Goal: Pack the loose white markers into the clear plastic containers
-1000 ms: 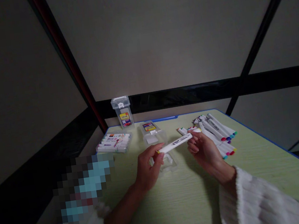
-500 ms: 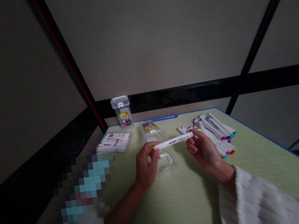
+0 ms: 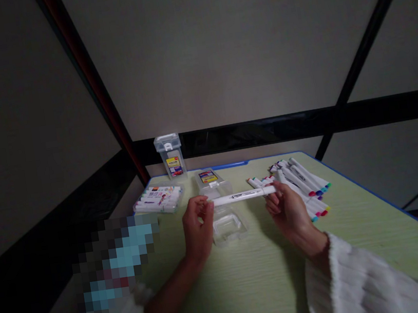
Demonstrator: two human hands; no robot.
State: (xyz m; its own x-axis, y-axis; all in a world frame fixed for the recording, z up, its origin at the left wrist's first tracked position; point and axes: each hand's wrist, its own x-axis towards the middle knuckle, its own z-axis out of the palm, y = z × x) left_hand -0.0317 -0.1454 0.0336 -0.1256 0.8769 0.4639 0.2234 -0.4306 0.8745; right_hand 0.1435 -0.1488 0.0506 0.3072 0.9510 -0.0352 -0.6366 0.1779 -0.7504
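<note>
A white marker [image 3: 243, 195] with dark print along its barrel is held level above the table, one end in each hand. My left hand [image 3: 199, 228] pinches its left end, and my right hand [image 3: 289, 212] grips the right end, covering the tip. Beneath the marker, an open clear plastic case's lid [image 3: 230, 227] lies on the table. Behind it is the case's body [image 3: 212, 179], which bears a yellow and blue label. Close by my right hand, a pile of white markers [image 3: 301, 177] with coloured ends spreads across the table.
At the back left, a clear latched box [image 3: 170, 156] stands upright. A flat clear pack of markers [image 3: 159, 198] lies in front of it. The pale green table [image 3: 257, 279] has a blue edge and meets a panelled wall [image 3: 226, 60]. A pixelated patch covers the left side.
My left hand has shifted slightly left and its fingers have moved around the marker's end. The marker has turned from a slight tilt to nearly level, and its yellow ends are now hidden.
</note>
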